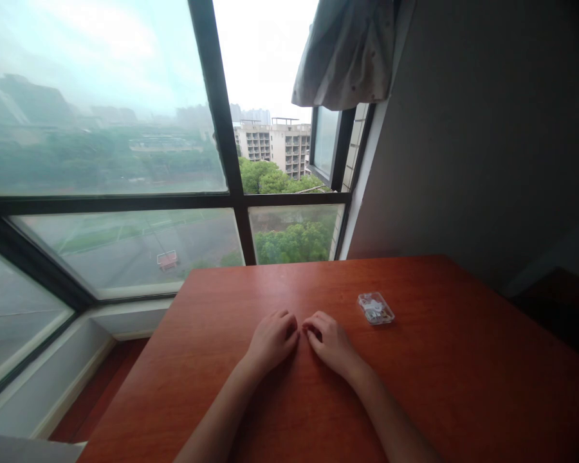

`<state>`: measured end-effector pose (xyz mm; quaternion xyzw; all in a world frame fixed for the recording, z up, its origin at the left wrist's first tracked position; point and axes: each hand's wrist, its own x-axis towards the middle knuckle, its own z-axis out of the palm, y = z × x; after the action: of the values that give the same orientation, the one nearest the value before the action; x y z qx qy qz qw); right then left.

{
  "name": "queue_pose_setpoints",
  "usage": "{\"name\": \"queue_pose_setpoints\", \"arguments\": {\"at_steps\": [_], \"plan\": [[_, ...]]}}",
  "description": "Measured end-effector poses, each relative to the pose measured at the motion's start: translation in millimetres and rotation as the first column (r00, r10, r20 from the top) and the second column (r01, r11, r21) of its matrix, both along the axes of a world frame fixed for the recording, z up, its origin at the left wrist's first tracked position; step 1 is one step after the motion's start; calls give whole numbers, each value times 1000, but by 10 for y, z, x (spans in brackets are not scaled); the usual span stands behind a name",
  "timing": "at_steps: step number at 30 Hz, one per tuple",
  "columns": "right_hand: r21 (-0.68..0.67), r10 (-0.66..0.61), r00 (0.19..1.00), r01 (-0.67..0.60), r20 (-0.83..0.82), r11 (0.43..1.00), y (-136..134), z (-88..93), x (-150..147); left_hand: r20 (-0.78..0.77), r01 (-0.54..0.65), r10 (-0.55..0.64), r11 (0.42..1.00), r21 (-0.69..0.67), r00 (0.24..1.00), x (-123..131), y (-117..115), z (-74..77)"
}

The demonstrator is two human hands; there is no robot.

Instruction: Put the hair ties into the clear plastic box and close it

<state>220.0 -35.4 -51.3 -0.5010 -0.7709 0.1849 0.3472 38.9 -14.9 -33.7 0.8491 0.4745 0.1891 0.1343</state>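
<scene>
My left hand (273, 337) rests on the reddish-brown wooden table (212, 360) with its fingers curled inward and the thumb against them. Facing it, my right hand (330, 342) lies in the same loosely closed pose, a small hollow showing between thumb and forefinger. A narrow gap separates the two hands, and no object shows in either. To the right of my right hand, apart from it, sits a small clear plastic box (376, 308). Whitish and a few yellowish small pieces are inside it, too small to name.
Beyond the table's far edge stand dark-framed windows (236, 161), one pane swung outward. A light curtain (345, 58) hangs at the upper right. A shaded wall (463, 141) rises on the right, and a low white ledge (130, 315) runs along the left.
</scene>
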Motion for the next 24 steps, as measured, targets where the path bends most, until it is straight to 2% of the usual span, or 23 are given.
{"name": "queue_pose_setpoints", "arguments": {"at_steps": [24], "plan": [[-35, 21, 1000, -21, -14, 999, 7, -7, 14, -28, -9, 9, 1000, -2, 1000, 2, 9, -25]]}}
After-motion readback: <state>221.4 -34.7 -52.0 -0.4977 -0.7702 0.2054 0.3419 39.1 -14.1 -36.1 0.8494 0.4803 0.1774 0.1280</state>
